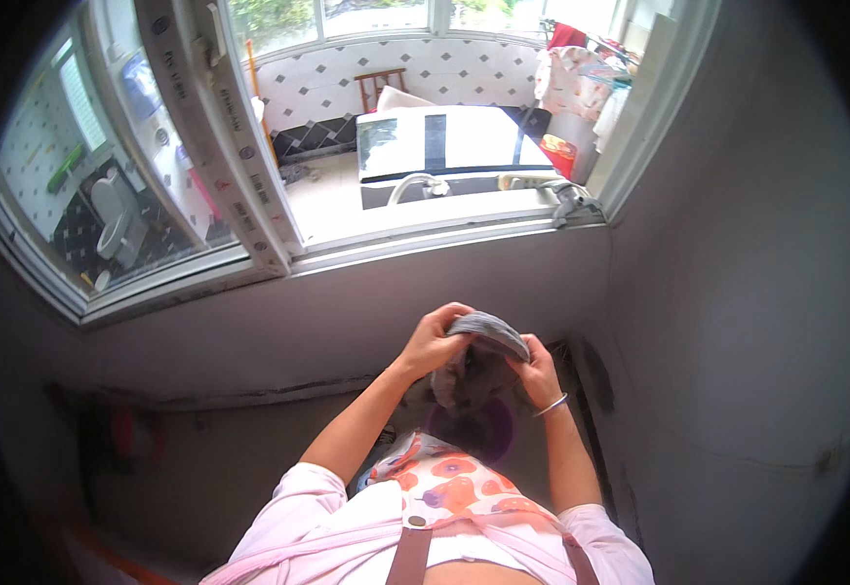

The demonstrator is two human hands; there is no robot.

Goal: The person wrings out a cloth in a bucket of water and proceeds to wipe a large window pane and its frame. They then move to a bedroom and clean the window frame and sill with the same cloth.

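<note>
A grey cloth item (489,329), perhaps a garment or a cleaning cloth, is stretched between my two hands, its darker folds hanging below. My left hand (436,340) grips its left end with the fingers over the edge. At its right end my right hand (536,369), with a pale bangle on the wrist, pinches the edge. On the floor beneath the hanging cloth stands a purple basin (501,431), dim and partly hidden by the cloth and a patterned apron (454,482). What the basin holds is too dark to tell.
Ahead runs a window sill (447,238) with a grey cloth (567,201) at its right end. Beyond it are a white faucet (421,184), a glossy panel (454,139) and hanging laundry (575,80). A wall (717,292) rises on the right. A red object (128,435) lies at lower left.
</note>
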